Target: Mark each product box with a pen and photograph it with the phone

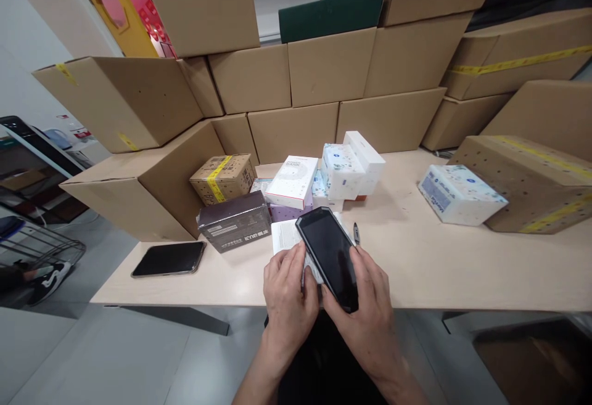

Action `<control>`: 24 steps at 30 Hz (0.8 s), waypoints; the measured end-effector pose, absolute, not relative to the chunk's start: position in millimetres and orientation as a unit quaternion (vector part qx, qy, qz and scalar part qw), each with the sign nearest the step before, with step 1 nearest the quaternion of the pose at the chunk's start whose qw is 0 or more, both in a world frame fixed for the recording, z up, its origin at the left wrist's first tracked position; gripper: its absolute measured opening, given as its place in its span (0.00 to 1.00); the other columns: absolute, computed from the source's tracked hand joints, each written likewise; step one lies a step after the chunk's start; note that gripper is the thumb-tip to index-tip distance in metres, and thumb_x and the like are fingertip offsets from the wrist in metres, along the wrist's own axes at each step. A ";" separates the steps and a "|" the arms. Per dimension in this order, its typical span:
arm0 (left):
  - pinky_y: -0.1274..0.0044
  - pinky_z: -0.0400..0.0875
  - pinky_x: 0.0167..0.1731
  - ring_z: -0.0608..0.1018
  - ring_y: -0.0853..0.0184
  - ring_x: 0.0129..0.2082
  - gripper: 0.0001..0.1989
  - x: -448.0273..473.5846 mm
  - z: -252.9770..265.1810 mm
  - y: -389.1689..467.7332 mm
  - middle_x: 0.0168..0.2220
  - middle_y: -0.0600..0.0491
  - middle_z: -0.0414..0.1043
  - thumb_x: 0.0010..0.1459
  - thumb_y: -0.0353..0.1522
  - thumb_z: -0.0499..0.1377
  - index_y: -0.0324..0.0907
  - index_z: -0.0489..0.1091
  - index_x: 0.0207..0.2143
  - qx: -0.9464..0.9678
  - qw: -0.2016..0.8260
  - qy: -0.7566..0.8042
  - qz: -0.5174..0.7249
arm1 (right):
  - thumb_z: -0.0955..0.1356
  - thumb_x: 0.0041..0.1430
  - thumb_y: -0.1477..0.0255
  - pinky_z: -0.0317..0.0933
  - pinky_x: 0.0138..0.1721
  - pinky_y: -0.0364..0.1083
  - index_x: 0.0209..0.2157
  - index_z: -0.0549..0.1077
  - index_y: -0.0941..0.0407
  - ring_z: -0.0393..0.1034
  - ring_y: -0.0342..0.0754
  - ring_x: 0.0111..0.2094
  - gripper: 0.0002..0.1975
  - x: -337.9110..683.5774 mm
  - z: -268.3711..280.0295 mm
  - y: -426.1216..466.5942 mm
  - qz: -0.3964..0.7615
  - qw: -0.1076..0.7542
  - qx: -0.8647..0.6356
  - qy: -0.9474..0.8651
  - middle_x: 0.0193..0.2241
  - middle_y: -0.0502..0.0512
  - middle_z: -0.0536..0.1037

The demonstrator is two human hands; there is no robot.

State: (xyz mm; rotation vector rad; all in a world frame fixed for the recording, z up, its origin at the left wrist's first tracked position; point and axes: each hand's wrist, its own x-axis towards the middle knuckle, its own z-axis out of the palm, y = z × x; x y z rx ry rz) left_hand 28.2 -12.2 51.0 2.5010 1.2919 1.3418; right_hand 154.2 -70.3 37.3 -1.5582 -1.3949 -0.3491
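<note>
A black rugged smartphone with a dark screen is tilted in front of me at the table's near edge. My right hand grips its lower right side, the thumb at the bottom left and the fingers along the right edge. Close against the phone's left edge is my left hand, fingers curled and thumb drawn in. Something whitish and crumpled shows between that hand and the phone; its kind is unclear. Behind the phone lies a printed white sheet, partly covered. A dark pen-like object lies just right of it.
Another phone lies on the table at the left. Beyond my hands are a dark box, a taped carton, a power bank box and tissue packs. One more pack is right. Cardboard boxes wall the back.
</note>
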 end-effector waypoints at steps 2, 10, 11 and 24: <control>0.64 0.69 0.50 0.74 0.58 0.50 0.24 28.0 50.7 -12.1 0.54 0.46 0.74 0.61 0.24 0.54 0.43 0.64 0.60 0.802 0.012 0.415 0.430 | 0.71 0.58 0.70 0.66 0.55 0.63 0.65 0.57 0.60 0.64 0.61 0.58 0.35 153.9 37.6 -70.6 -0.141 0.489 -0.642 -0.573 0.57 0.70 0.68; 0.64 0.68 0.52 0.74 0.58 0.52 0.23 27.0 48.2 -11.7 0.54 0.45 0.74 0.62 0.26 0.54 0.41 0.64 0.60 0.805 -0.001 0.414 0.425 | 0.71 0.58 0.69 0.66 0.54 0.64 0.66 0.55 0.59 0.64 0.62 0.58 0.38 153.3 36.3 -69.3 -0.146 0.497 -0.640 -0.568 0.57 0.70 0.68; 0.64 0.68 0.52 0.74 0.58 0.52 0.22 27.0 47.7 -11.6 0.54 0.44 0.74 0.62 0.26 0.54 0.40 0.64 0.59 0.804 -0.004 0.414 0.426 | 0.71 0.58 0.69 0.66 0.54 0.64 0.66 0.55 0.59 0.64 0.62 0.58 0.38 153.2 36.6 -69.3 -0.146 0.497 -0.639 -0.569 0.57 0.70 0.68; 0.62 0.69 0.53 0.75 0.57 0.53 0.22 25.0 44.8 -11.0 0.54 0.42 0.73 0.64 0.28 0.54 0.39 0.62 0.60 0.808 -0.021 0.414 0.419 | 0.70 0.59 0.67 0.66 0.53 0.63 0.68 0.52 0.55 0.64 0.61 0.58 0.39 161.7 41.9 -73.6 -0.115 0.510 -0.636 -0.567 0.57 0.67 0.68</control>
